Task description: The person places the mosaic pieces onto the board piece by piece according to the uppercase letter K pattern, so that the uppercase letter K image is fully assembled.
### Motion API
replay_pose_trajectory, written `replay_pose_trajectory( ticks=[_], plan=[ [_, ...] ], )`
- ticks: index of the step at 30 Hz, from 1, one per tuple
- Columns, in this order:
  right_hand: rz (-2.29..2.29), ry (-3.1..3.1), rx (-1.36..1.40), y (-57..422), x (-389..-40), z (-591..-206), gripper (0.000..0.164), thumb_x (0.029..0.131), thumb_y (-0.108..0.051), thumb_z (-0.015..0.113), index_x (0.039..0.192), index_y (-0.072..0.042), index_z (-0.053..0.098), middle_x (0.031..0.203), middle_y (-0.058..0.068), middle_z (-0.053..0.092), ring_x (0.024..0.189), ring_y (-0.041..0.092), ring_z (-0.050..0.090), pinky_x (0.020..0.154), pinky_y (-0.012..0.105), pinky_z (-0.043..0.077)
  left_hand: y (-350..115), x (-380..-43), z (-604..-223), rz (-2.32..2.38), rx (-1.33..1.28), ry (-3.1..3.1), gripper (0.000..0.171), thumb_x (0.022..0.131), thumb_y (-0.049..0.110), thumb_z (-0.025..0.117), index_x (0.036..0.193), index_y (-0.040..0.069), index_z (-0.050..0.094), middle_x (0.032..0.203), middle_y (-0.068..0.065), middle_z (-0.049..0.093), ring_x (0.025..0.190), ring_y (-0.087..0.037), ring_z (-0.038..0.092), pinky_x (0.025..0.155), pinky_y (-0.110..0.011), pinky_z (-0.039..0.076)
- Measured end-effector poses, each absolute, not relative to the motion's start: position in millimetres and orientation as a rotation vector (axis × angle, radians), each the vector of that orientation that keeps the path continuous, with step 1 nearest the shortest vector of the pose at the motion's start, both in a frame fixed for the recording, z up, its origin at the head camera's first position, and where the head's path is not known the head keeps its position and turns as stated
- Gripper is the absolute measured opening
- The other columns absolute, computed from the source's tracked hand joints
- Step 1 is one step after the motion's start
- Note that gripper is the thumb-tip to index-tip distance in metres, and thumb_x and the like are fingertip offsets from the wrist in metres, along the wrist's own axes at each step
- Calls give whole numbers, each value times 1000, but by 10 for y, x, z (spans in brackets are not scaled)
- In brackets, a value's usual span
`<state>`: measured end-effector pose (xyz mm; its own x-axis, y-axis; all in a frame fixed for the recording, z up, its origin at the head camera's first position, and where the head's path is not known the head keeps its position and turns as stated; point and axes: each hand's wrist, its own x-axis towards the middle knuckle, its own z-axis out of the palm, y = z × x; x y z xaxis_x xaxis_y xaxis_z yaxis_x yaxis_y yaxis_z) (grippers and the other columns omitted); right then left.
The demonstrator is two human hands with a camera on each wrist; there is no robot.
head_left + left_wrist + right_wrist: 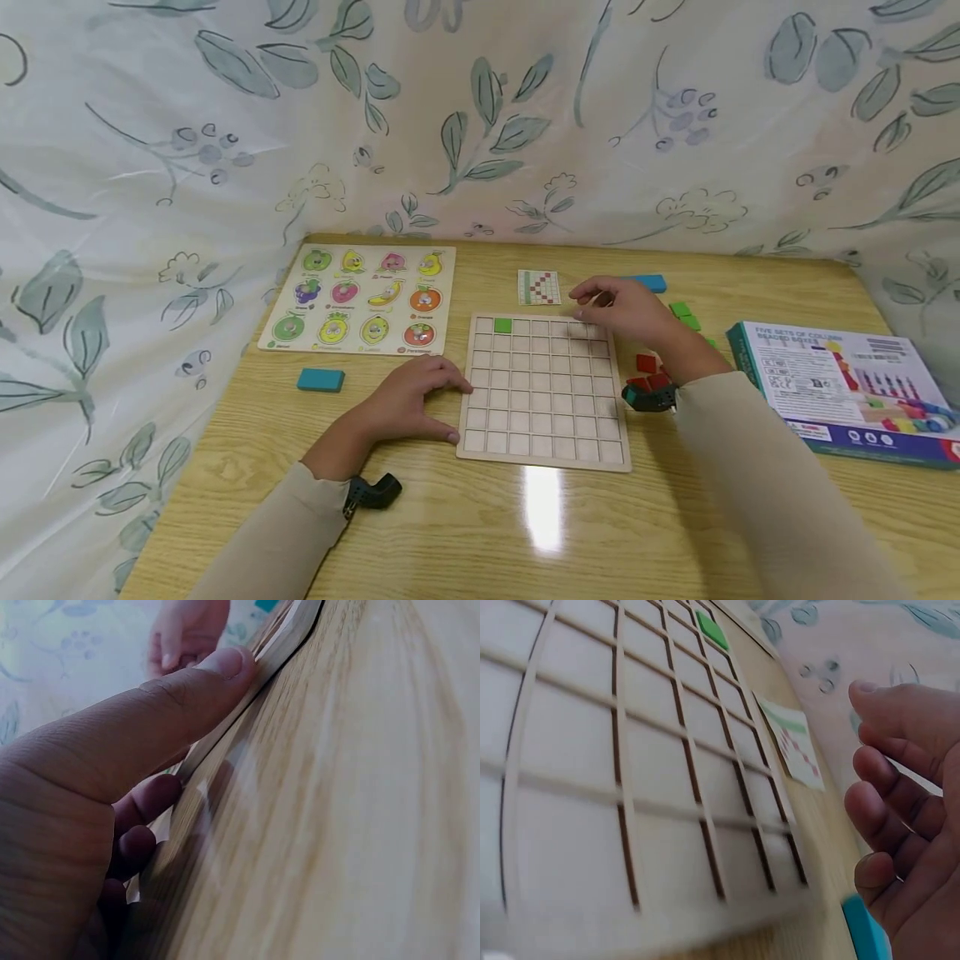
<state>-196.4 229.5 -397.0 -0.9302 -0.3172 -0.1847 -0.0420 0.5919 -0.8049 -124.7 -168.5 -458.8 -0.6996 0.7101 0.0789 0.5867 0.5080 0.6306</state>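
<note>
A wooden grid board [543, 461] lies on the table, with one green square tile [503, 326] in its top row. My left hand [408, 400] touches the board's left edge with thumb and fingertips, fingers spread; in the left wrist view the thumb [187, 697] rests along the rim. Over the board's top right corner hovers my right hand [626, 310], its fingers loosely bent with nothing between them in the right wrist view. Behind the board is a small pattern card [538, 287] with green and red squares. Red tiles [647, 363] and green tiles [684, 315] lie right of the board.
A fruit puzzle board [356, 296] lies at the back left, with a blue block [321, 380] in front of it. Another blue block [649, 283] is behind my right hand. A boxed toy set [855, 392] stands at the right. A patterned curtain [480, 125] hangs behind the table.
</note>
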Motion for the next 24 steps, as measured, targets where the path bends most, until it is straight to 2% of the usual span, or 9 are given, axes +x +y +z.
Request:
replay_pose_trajectory(
  ticks=[7, 14, 20, 24],
  plan=[
    [-1134, 2586, -280, 2707, -1885, -3929, 38, 106, -29, 71, 136, -7, 69, 132, 14, 65, 112, 31, 61, 90, 46, 54, -1677, -1236, -4566, 990, 1091, 2564, 59, 75, 47, 97, 125, 26, 75, 127, 12, 66, 122, -12, 58, 108, -42, 45],
    [-1075, 2620, -211, 3026, -1772, -3989, 41, 106, -31, 70, 138, -6, 67, 133, 16, 64, 112, 33, 62, 84, 40, 55, -1638, -1207, -4568, 1005, 985, 2616, 50, 83, 40, 94, 125, 23, 74, 128, 9, 67, 121, -13, 59, 107, -42, 47],
    [-1013, 2661, -150, 3148, -1720, -4052, 40, 103, -31, 75, 134, -6, 69, 129, 17, 66, 107, 33, 63, 81, 38, 55, -1595, -1177, -4546, 989, 912, 2664, 55, 83, 42, 94, 128, 22, 72, 130, 5, 66, 120, -15, 59, 104, -43, 48],
    [-934, 2708, -150, 3197, -1697, -4105, 41, 101, -31, 78, 131, -4, 71, 124, 17, 69, 107, 34, 62, 85, 42, 53, -1578, -1167, -4533, 988, 910, 2672, 60, 83, 42, 94, 133, 20, 70, 133, 3, 66, 123, -17, 59, 105, -45, 48]
  ],
)
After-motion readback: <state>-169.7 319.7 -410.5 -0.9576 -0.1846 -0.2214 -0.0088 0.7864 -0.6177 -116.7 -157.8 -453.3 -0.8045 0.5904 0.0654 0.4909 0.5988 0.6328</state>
